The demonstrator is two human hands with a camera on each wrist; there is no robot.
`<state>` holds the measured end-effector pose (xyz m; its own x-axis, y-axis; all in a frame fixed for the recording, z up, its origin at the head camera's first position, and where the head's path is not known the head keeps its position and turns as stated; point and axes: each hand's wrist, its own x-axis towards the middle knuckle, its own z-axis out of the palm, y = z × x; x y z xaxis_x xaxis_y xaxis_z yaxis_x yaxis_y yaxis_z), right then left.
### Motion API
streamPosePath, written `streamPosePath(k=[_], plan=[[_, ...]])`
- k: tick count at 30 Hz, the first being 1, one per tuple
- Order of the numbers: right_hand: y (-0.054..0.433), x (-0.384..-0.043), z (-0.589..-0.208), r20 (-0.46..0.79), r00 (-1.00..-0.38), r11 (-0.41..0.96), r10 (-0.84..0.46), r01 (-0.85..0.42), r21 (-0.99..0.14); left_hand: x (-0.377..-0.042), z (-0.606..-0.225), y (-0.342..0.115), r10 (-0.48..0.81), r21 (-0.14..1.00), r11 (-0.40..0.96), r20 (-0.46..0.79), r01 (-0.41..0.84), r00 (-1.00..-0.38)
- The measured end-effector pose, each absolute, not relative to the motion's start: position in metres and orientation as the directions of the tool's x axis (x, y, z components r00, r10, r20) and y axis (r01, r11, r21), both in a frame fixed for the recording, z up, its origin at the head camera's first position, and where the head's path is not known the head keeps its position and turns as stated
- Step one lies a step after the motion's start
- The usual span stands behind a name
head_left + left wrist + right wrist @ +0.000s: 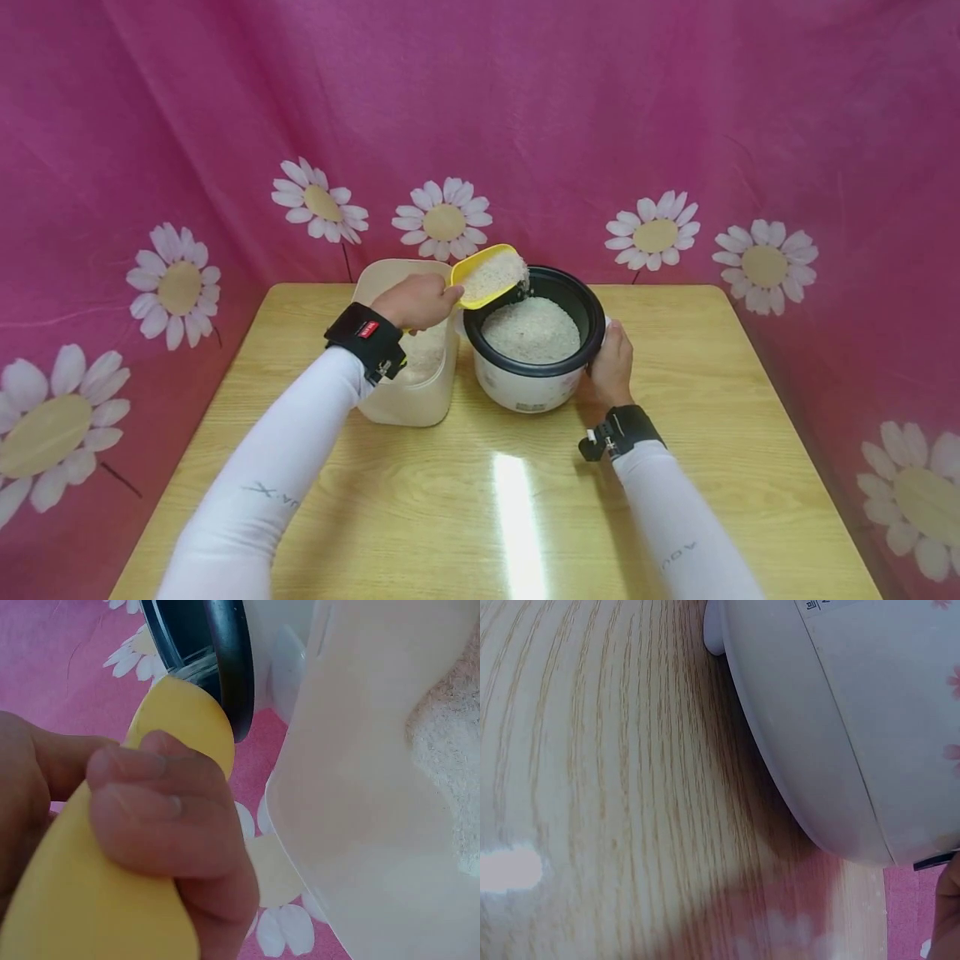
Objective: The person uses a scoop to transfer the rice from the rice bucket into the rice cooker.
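Note:
My left hand [420,302] grips the handle of a yellow scoop [112,877], fingers wrapped round it. White rice [495,275] fills the scoop, whose lip tilts over the left rim of a rice cooker [528,385]; grains fall from it into the black pot. A mound of rice [531,331] lies inside. At the cooker's right side, my right hand [613,364] holds the side handle; only a small part of that hand [949,900] shows in the right wrist view. Left of the cooker, below my left hand, stands a cream bin [408,406] with rice in it.
The cooker and bin stand close together on a light wooden table [465,500]. Behind and beside it hangs a pink cloth [555,125] with white daisies. Light glares off the tabletop in front of the cooker.

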<state>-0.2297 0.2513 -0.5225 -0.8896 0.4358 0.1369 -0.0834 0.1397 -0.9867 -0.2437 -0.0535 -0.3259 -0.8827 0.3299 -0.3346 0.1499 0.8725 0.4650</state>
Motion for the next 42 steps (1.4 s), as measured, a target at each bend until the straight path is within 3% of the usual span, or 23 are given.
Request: streamPosePath(k=[28,42], plan=[[0.243,-0.209,-0.490,-0.025,-0.937,-0.043,0.348,0.010,-0.999,-0.230,-0.331,-0.047,0.309,0.357,0.905,-0.176,0.232,-0.935],[0.243,-0.208,-0.489,-0.039,-0.935,-0.006,0.352,0.040,-0.999,-0.225,-0.333,-0.044,0.314,0.281,0.915,-0.044,0.290,-0.948]])
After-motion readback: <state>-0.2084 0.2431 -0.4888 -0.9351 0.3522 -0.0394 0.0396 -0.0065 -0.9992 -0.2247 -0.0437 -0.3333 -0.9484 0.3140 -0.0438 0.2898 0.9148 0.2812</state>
